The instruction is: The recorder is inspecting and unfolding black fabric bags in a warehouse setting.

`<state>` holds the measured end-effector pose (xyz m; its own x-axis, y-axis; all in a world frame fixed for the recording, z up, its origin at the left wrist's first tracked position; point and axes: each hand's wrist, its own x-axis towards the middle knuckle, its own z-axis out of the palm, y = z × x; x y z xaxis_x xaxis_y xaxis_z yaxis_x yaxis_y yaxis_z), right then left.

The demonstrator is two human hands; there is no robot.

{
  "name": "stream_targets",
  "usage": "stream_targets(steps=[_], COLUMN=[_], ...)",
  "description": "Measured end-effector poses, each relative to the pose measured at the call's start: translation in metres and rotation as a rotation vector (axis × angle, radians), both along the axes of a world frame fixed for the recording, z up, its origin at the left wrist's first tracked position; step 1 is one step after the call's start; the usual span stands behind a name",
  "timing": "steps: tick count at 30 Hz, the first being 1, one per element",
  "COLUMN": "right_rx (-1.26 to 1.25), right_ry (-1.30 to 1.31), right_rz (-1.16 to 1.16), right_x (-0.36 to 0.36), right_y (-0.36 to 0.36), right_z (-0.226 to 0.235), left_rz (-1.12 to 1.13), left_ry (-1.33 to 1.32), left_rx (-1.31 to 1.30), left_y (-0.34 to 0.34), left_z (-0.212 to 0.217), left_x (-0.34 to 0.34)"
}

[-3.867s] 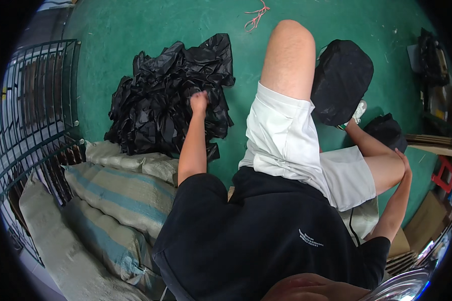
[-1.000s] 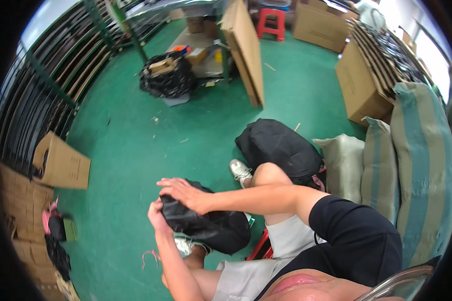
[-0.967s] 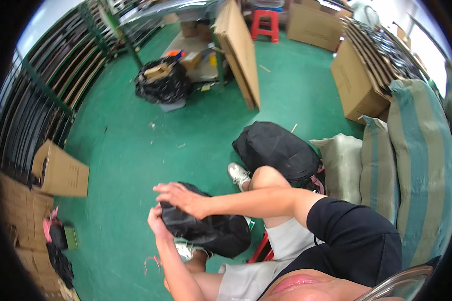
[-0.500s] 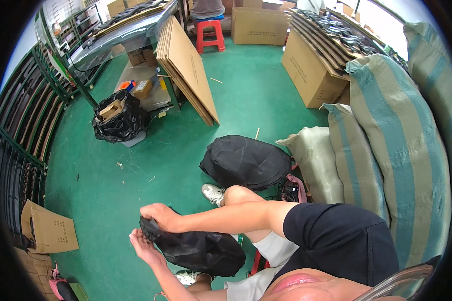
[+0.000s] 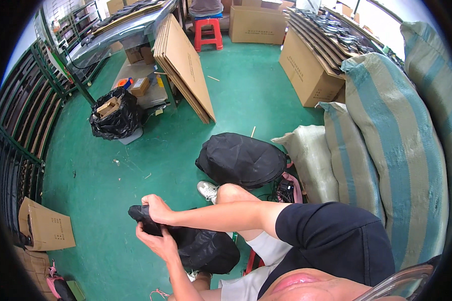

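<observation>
Across my lap and just off my knee lies a black fabric bag, bulging and rounded at its near end. Its narrow far end is gathered up in both hands and pokes out to the left. My right hand is closed around the top of the gathered fabric. Below it my left hand grips the same end from underneath, its fingers curled against the cloth. The stretch between my hands is partly hidden by the fingers. On the floor beyond my knee rests another full, rounded black bag.
Woven sacks stand along the right, beside stacked cardboard. Flat cardboard sheets lean ahead, near a bin with a black liner. An open carton and dark racks line the left. A red stool stands far off, a person seated on it.
My left hand has moved up and inward, from loosely cupped under the bag's end to gripping it. My right hand has shifted a little, and more of the narrow end now sticks out leftward.
</observation>
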<state>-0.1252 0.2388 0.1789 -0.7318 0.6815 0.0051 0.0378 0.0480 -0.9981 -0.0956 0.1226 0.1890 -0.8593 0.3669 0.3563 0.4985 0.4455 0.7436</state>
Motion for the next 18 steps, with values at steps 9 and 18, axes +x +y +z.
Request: stream_targets(steps=[9,18], right_rx=[0.083,-0.480], right_ry=[0.021,-0.091], right_rz=[0.180,1.058], right_x=[0.009,0.012], right_y=[0.026,0.052], right_z=[0.036,0.042], left_rz=[0.079,0.249], left_ry=[-0.138,0.054], left_rx=[0.340,0.151], left_y=[-0.048,-0.077], left_z=[-0.003,0.019], left_x=[-0.059,-0.081])
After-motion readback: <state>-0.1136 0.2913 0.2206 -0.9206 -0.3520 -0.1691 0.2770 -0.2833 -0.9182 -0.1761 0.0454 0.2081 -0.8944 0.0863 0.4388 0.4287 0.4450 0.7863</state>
